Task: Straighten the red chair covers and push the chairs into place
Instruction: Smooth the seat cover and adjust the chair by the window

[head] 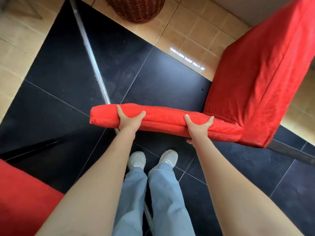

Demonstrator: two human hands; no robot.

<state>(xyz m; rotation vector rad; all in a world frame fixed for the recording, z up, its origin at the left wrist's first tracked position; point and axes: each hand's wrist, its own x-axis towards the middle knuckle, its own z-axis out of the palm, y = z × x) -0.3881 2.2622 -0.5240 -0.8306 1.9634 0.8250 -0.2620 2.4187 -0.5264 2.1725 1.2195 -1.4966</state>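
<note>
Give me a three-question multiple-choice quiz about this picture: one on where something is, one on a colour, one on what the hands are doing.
1. Where is the wicker basket?
A. on the chair seat
B. on the floor beyond the chair
C. between the shoes

2. What colour is the chair cover?
A. red
B. green
C. white

3. What are the two hands doing?
A. hanging idle
B. tying a shoe
C. gripping the chair back's top edge

Answers: 1 B, it stands on the tan tiles at the top of the view. 2 A, the fabric is bright red. 3 C, the left hand and right hand wrap around the chair back.
</note>
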